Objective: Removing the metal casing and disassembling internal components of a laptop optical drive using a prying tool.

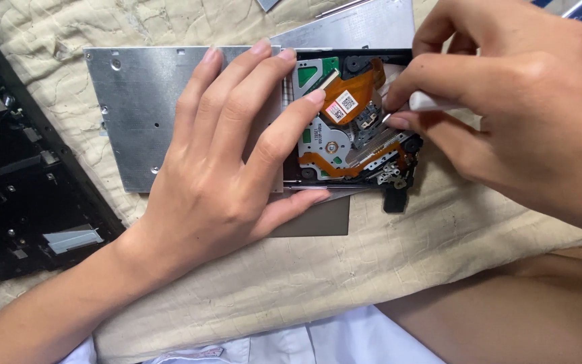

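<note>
Head view, looking down. The left hand (227,168) is lying palm-down and flat across an opened optical disc drive (250,114), its fingers (264,87) spread apart and extended, not closed round anything; the fingertips are reaching the seam where the drive's silver metal cover (136,108) meets the exposed mechanism, and the thumb is pressing along the drive's near edge. The right hand (513,114) is coming in from the upper right, its fingers pinched together and clamped on a thin white-handled tool (429,102), whose tip is pointing down into the mechanism beside the orange flex cable (355,91); the tip itself is too small to make out. The exposed mechanism is showing a silver spindle plate (328,141), green board patches and a black plastic frame (389,178) at its right end. The drive is lying on a cream quilted cloth (372,263) that is covering the surface beneath; whether that is a bed or a cushion cannot be told. A second flat grey metal sheet (365,23) is lying just behind the drive, partly under the right hand. A dark grey panel (321,219) is sticking out from under the drive's near edge. At the left edge, a black laptop chassis (15,168) is lying open-side up, showing screws and silver tape patches, near the drive but apart from it. White fabric (291,344) is showing along the bottom edge of the view.
</note>
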